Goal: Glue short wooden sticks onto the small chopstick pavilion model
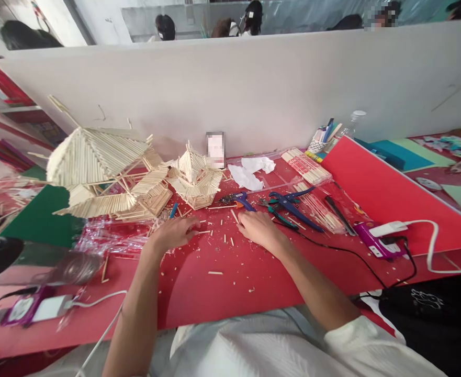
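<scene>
My left hand (175, 232) is low over the red table, fingers pointing right and a little apart. A short wooden stick (204, 232) lies by its fingertips; I cannot tell whether they touch. My right hand (258, 228) is closed, with a short wooden stick (234, 216) poking up at its fingertips. Just beyond my hands stands a small pavilion model (194, 180) built of wooden sticks. A larger stick-built pavilion (97, 162) with a broad roof is on the left. Behind my right hand lie a blue-handled glue gun (240, 199) and blue-handled cutters (289, 203).
Bundles of wooden sticks (306, 166) in plastic lie at the back right, near white tissue (248, 177). A red board (395, 199) leans on the right beside a purple power strip (379, 242). Cables cross both sides. A clear jar (73, 267) lies left.
</scene>
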The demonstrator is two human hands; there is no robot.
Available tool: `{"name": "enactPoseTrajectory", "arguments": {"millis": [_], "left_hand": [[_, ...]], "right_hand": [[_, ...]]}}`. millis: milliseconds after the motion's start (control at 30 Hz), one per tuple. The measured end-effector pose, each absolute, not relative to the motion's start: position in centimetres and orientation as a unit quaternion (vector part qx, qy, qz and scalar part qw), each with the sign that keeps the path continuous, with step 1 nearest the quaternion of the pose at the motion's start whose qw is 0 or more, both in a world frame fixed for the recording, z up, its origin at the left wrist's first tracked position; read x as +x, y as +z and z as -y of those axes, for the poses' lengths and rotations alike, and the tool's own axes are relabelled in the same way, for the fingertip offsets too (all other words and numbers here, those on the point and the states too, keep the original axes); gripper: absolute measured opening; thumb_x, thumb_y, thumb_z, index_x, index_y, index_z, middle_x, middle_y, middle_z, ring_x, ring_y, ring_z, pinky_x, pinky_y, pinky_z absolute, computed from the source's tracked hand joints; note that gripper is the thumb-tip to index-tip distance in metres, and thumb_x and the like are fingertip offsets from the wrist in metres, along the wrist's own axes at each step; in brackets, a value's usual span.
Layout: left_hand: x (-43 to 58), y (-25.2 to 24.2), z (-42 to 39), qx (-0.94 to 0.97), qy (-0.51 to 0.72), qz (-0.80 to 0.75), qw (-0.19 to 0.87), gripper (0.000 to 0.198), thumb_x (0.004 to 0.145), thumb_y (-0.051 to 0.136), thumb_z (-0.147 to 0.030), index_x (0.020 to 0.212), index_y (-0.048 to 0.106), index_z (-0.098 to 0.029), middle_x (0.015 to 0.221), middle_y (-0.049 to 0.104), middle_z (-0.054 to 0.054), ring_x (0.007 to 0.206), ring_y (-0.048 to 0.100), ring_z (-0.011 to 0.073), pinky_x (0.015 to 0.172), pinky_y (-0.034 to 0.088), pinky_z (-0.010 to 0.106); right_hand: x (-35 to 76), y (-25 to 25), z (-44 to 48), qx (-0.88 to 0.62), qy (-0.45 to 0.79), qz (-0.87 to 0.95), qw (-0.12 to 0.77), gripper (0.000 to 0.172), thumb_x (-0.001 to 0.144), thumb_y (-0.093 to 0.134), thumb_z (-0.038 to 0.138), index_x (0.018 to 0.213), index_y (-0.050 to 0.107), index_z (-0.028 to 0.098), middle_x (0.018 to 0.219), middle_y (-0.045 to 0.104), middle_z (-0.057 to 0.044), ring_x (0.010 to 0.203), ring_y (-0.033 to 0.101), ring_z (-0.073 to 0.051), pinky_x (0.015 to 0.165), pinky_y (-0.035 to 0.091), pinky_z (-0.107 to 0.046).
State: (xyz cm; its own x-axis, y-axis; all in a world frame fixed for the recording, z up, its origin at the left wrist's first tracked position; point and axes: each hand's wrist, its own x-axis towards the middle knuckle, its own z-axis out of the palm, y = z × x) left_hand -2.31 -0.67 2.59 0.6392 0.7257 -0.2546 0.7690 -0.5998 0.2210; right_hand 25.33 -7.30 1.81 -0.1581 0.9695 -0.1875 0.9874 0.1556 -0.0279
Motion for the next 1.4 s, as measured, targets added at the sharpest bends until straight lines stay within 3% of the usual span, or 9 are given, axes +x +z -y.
{"name": "enactPoseTrajectory", "arguments": {"millis": [200, 333, 500, 633, 767, 967, 1200, 1300, 1400], "left_hand": [[-2.7, 3.3, 1.0, 0.894, -0.070, -0.414, 0.155, 0.027, 0.091, 0.046, -0.021, 0.105, 0.068, -0.027, 0.085, 0.075, 0.002, 0.075, 0.068, 0.0209, 0.065, 0.041, 0.028], [-3.3, 3.7, 1.1, 0.896, -0.043, -0.410, 0.168, 0.030, 0.092, 0.040, -0.017, 0.104, 0.067, -0.026, 0.094, 0.076, 0.003, 0.082, 0.069, 0.0208, 0.067, 0.042, 0.029], [-3.5, 3.5, 0.9, 0.910, -0.019, -0.376, 0.175, 0.033, 0.082, 0.046, -0.008, 0.101, 0.068, -0.025, 0.108, 0.075, 0.003, 0.087, 0.068, 0.0191, 0.070, 0.044, 0.029], [-3.5, 3.5, 0.8, 0.900, -0.037, -0.403, 0.160, 0.027, 0.084, 0.048, -0.012, 0.098, 0.068, -0.025, 0.100, 0.075, 0.002, 0.082, 0.067, 0.0197, 0.067, 0.043, 0.029], [-3.3, 4.0, 1.0, 0.890, -0.066, -0.427, 0.143, 0.022, 0.088, 0.048, -0.018, 0.095, 0.067, -0.026, 0.090, 0.075, 0.002, 0.078, 0.066, 0.0211, 0.063, 0.037, 0.030], [-3.1, 4.5, 1.3, 0.885, -0.072, -0.439, 0.139, 0.020, 0.090, 0.048, -0.021, 0.093, 0.067, -0.026, 0.085, 0.073, 0.002, 0.074, 0.064, 0.0209, 0.060, 0.032, 0.030], [-2.1, 3.8, 1.3, 0.898, 0.014, -0.378, 0.226, 0.019, 0.097, 0.050, -0.031, 0.101, 0.068, -0.025, 0.088, 0.075, 0.001, 0.071, 0.065, 0.0163, 0.065, 0.040, 0.027], [-0.2, 3.0, 1.9, 0.912, 0.083, -0.328, 0.232, 0.026, 0.100, 0.052, -0.041, 0.111, 0.067, -0.023, 0.103, 0.075, 0.005, 0.079, 0.067, 0.0170, 0.072, 0.045, 0.028], [1.8, 2.1, 2.8, 0.914, 0.117, -0.320, 0.222, 0.024, 0.101, 0.052, -0.038, 0.108, 0.067, -0.021, 0.096, 0.074, 0.005, 0.078, 0.067, 0.0173, 0.072, 0.046, 0.027]], "right_hand": [[26.3, 2.3, 7.6, 0.639, -0.083, -0.761, 0.078, 0.017, 0.101, 0.055, 0.024, 0.104, 0.068, 0.015, 0.104, 0.075, -0.014, 0.096, 0.073, -0.030, 0.076, 0.048, -0.033], [26.5, 2.6, 7.7, 0.591, -0.119, -0.798, -0.006, 0.013, 0.101, 0.064, 0.032, 0.105, 0.065, 0.020, 0.101, 0.076, -0.007, 0.091, 0.072, -0.024, 0.071, 0.042, -0.028], [24.8, 2.1, 7.9, 0.522, -0.188, -0.828, -0.075, 0.031, 0.090, 0.081, 0.039, 0.109, 0.065, 0.021, 0.104, 0.075, -0.003, 0.086, 0.070, -0.020, 0.068, 0.039, -0.027], [23.8, 1.1, 7.9, 0.514, -0.166, -0.838, -0.076, 0.023, 0.092, 0.079, 0.032, 0.106, 0.066, 0.019, 0.111, 0.073, -0.007, 0.091, 0.070, -0.022, 0.070, 0.040, -0.027], [24.1, 0.7, 7.8, 0.509, -0.192, -0.834, -0.092, 0.015, 0.092, 0.078, 0.025, 0.098, 0.066, 0.019, 0.103, 0.074, -0.006, 0.087, 0.069, -0.020, 0.069, 0.039, -0.026], [25.1, 0.4, 7.2, 0.534, -0.279, -0.767, -0.222, 0.012, 0.093, 0.068, 0.013, 0.098, 0.061, 0.021, 0.086, 0.072, 0.000, 0.078, 0.069, -0.016, 0.070, 0.044, -0.025], [24.8, 0.3, 6.8, 0.456, -0.460, -0.665, -0.372, 0.015, 0.092, 0.068, 0.033, 0.093, 0.058, 0.022, 0.095, 0.074, -0.003, 0.097, 0.073, -0.020, 0.078, 0.052, -0.028], [24.2, -0.1, 6.8, 0.431, -0.519, -0.623, -0.397, 0.023, 0.090, 0.071, 0.041, 0.093, 0.059, 0.021, 0.092, 0.074, -0.004, 0.087, 0.073, -0.020, 0.076, 0.053, -0.029], [23.9, -0.7, 6.5, 0.437, -0.500, -0.615, -0.424, 0.029, 0.084, 0.077, 0.045, 0.087, 0.062, 0.020, 0.085, 0.071, -0.003, 0.076, 0.068, -0.017, 0.072, 0.052, -0.029]]}}
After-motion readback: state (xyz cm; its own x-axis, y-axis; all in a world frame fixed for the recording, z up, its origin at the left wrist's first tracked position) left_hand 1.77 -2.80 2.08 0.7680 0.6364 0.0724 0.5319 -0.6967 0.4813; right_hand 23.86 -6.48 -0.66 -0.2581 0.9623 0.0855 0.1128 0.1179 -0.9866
